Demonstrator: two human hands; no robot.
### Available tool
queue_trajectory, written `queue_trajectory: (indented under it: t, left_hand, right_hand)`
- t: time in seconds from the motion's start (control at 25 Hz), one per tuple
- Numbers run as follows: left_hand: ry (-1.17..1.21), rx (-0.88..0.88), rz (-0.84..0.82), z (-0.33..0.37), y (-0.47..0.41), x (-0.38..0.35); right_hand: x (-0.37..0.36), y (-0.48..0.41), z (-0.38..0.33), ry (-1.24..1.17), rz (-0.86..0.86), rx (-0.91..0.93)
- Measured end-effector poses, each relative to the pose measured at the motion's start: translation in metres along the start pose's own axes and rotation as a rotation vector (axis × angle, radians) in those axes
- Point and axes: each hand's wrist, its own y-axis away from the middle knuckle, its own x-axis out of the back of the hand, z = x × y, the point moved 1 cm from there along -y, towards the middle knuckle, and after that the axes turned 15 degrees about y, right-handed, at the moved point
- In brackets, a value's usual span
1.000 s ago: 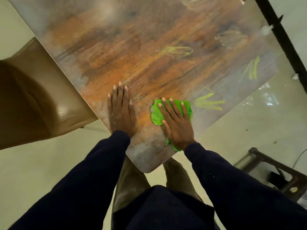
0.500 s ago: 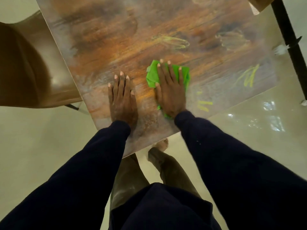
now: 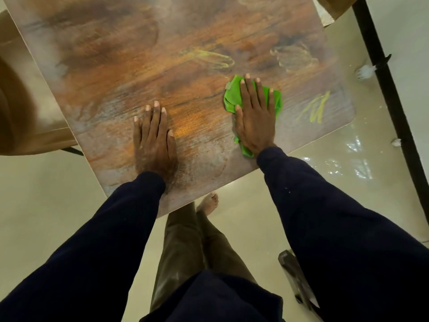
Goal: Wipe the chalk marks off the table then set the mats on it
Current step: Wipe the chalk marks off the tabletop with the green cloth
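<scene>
1. Table (image 3: 116, 73) is filling the upper part of the view, its wood-grain top lying at a slant. Its near edge is running from lower left up to a rounded corner at the right, and both dark sleeves are crossing that edge.
2. Pale floor (image 3: 46, 205) is showing left of, below and right of the table, leaving open room around the near edge (a glossy patch by the right corner is catching light).
3. A brown chair (image 3: 21, 117) is sitting against the table's left edge, closing off that side.
4. A black pole (image 3: 392, 101) is running diagonally down the right side, with a strip of floor between it and the table's corner.
5. Left hand (image 3: 154, 140) is lying palm down on bare tabletop near the near edge, fingers straight and together, holding nothing.
6. Right hand (image 3: 255, 115) is pressing flat on the green cloth (image 3: 231, 95), fingers straight and slightly spread, not curling round it.
7. The cloth is lying bunched, poking out past the fingertips and beside the wrist.
8. Chalk marks are remaining: yellow strokes (image 3: 315, 109) just inside the rounded corner, and a yellow scribble (image 3: 213, 59) and a pale smear (image 3: 292, 56) beyond the cloth.
</scene>
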Motion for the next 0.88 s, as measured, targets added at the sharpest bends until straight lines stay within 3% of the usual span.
queue_trajectory:
  t: [0.12, 0.24, 0.4, 0.52, 0.68, 0.88]
  left_hand:
    - [-0.001, -0.01, 0.016, -0.001, 0.0, 0.001]
    - [0.007, -0.017, 0.02, 0.0, 0.001, 0.001]
    - [0.013, -0.01, 0.013, 0.002, -0.001, 0.002]
    - [-0.007, 0.007, 0.014, 0.003, -0.002, 0.0]
    - [-0.004, 0.011, 0.001, 0.0, -0.001, 0.0]
    - [0.04, 0.01, 0.006, 0.002, -0.002, 0.003]
  right_hand:
    - [0.006, -0.008, -0.04, -0.028, 0.029, 0.086]
    - [0.012, 0.038, -0.066, -0.054, -0.022, 0.299]
    - [0.002, 0.088, -0.01, -0.06, -0.092, 0.511]
    - [-0.005, 0.059, 0.03, -0.06, -0.069, 0.416]
    - [-0.002, -0.007, 0.001, -0.021, -0.002, 0.139]
    - [0.008, -0.034, -0.067, -0.065, 0.03, 0.167]
